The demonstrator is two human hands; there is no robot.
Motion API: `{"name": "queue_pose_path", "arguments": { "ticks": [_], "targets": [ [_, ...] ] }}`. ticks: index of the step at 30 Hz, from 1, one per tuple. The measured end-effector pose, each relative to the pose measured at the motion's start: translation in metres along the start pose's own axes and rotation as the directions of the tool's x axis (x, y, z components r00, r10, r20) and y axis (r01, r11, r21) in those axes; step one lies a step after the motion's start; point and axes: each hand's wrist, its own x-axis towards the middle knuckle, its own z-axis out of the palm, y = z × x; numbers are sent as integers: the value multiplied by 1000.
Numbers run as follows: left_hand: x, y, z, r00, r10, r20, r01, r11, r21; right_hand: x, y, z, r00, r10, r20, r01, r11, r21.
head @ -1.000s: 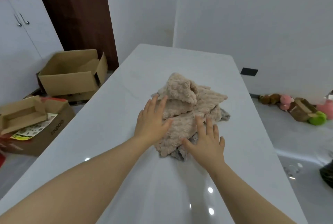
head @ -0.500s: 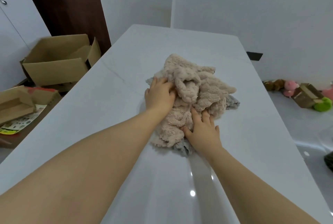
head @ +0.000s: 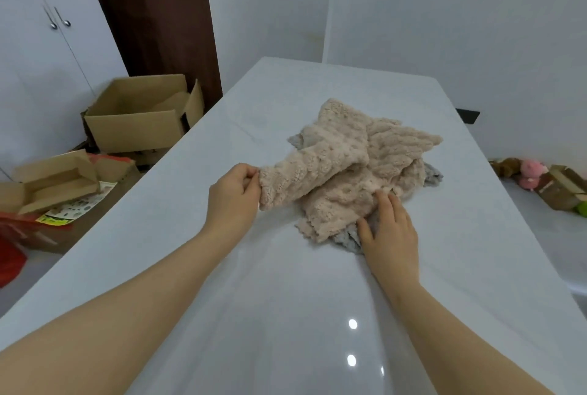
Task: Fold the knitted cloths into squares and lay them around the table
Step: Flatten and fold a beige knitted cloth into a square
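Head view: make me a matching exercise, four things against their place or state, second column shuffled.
Things:
1. left hand
2. right hand
3. grey cloth
4. open cardboard box

Place or state:
a. on the floor, left of the table
b. pinching the edge of a beige cloth
c. peeking out from under the pile
d. fingers straight, resting on the pile

Pairs: 1-b, 2-d, 3-c, 4-a
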Motion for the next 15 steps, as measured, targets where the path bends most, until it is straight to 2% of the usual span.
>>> {"name": "queue_pose_path", "arguments": {
  "ticks": [4,8,12,15],
  "targets": [
    [-41,-18,-13,1000,-18,-19,17,998,-56,-36,-9,-7,998,8,-61,-5,999,44],
    [-84,-27,-27,996,47,-71,-54,993,-101,-80,-17,-16,993,-9,-115,20,995,98],
    [-133,-39,-45,987,121,-103,-135,981,-142,-136,-26,-25,992,-35,-119,55,985,165],
    [-173,-46,-54,981,167,-100,-178,976,-126,-178,-31,-30,997,-28,-67,43,971,236]
  ]
}}
